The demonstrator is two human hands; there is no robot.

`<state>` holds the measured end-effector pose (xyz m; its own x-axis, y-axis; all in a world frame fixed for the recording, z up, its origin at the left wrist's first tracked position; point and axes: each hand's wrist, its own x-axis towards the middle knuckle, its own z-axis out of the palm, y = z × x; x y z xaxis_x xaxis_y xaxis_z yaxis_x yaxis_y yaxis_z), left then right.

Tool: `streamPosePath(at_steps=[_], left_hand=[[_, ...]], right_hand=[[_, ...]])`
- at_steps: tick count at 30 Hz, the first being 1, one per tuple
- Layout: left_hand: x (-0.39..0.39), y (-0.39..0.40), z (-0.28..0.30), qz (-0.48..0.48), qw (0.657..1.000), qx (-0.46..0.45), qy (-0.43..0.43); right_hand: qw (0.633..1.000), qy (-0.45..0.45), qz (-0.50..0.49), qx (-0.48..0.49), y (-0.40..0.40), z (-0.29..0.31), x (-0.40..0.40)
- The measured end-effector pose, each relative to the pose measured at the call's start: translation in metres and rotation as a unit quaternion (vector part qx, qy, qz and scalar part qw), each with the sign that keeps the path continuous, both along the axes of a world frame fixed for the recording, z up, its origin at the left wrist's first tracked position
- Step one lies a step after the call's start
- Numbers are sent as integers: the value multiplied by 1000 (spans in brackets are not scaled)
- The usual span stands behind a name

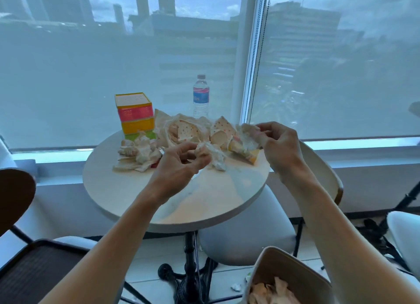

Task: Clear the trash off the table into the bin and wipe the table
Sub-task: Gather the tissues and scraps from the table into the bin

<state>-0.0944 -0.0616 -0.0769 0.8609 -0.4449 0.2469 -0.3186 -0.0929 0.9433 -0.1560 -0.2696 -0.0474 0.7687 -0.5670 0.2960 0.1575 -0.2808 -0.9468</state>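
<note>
Trash [181, 133] lying along far edge of surface [141, 190]. Left hand [179, 165] pinching tissue wad [210, 153], right hand [276, 142] gripping wrapper [244, 144], likely gathering both for bin [268, 265] waiting below near edge.

Head view, single wide-angle camera: worn at head height, facing forward and down over the round pale-topped counter [141, 190] from close range, toward the shaded window [113, 65] beyond. Both forearms enter from the lower edge. An open cream bin [293, 265] sits at lower right, nearest the lens.
</note>
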Motion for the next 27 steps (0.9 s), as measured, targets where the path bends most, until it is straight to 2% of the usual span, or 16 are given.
streamPosePath(at_steps=[4,8,18,23,27], left_hand=[[-28,-35,-1,-22,1000,18,1],[-55,-69,-7,-40,998,53,-1],[-120,-140,-39,-106,990,98,15],[-139,-157,-77,-89,984,140,57],[-155,-161,-118,-60,973,199,98]], right_hand=[[998,15,12,60,-24,-21,-44],[997,43,-10,66,-47,-49,-80],[967,238,11,96,-88,-178,-136],[934,345,82,45,-102,-223,-152],[936,343,64,41,-122,-227,-156]])
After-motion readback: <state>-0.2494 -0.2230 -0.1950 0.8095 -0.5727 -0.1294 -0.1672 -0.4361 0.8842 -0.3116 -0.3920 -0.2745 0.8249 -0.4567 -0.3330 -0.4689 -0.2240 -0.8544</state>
